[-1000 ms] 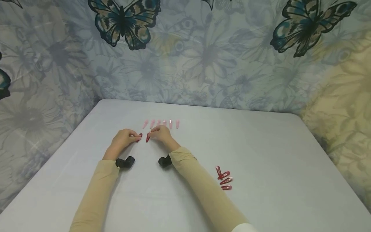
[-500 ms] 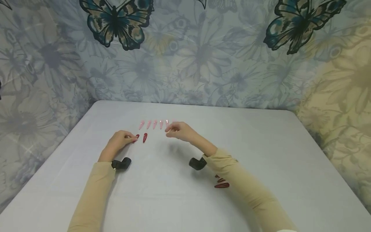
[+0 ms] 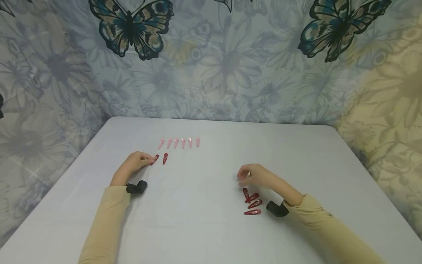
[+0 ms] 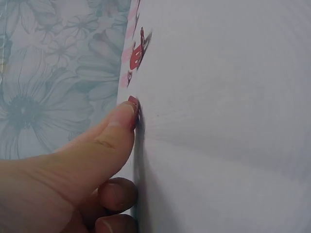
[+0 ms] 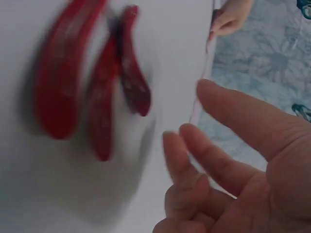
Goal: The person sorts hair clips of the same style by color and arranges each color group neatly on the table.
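Observation:
My left hand (image 3: 133, 163) pinches a red snap hair clip (image 3: 156, 157) between thumb and fingers, low over the white table. In the left wrist view the thumb covers part of that clip (image 4: 132, 112). Just right of it lies a second red hair clip (image 3: 165, 158). My right hand (image 3: 258, 176), fingers loosely bent and holding nothing, hovers behind a loose group of several red hair clips (image 3: 255, 204). In the right wrist view some of these clips (image 5: 101, 104) show large and blurred, apart from the fingertips.
Several pink hair clips (image 3: 176, 143) lie in a row behind the two red ones. The white table (image 3: 204, 187) ends at a butterfly-and-flower fabric backdrop (image 3: 227, 66). A black wrist camera sits on each wrist, such as the right camera (image 3: 277, 209).
My right hand has left the second red clip and travelled right and nearer, to the group of red clips. The left hand keeps its pinch on its clip.

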A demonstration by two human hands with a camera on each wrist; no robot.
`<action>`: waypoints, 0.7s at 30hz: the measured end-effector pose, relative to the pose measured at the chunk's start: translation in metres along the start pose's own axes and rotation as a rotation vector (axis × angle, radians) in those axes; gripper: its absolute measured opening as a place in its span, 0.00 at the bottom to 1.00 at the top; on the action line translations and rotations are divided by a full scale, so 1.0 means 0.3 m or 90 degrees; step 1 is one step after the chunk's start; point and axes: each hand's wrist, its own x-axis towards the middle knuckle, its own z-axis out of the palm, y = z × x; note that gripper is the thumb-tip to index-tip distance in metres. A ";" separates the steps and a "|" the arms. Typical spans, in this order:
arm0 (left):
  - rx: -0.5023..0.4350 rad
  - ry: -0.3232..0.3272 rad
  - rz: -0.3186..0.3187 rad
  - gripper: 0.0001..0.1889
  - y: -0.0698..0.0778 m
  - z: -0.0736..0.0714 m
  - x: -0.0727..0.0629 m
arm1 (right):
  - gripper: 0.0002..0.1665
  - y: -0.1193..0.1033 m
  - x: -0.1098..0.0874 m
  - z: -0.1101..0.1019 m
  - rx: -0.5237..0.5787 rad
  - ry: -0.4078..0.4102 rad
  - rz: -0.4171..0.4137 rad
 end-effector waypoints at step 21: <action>-0.042 0.043 -0.030 0.15 -0.023 0.013 0.016 | 0.07 0.056 -0.049 0.071 0.057 0.028 0.002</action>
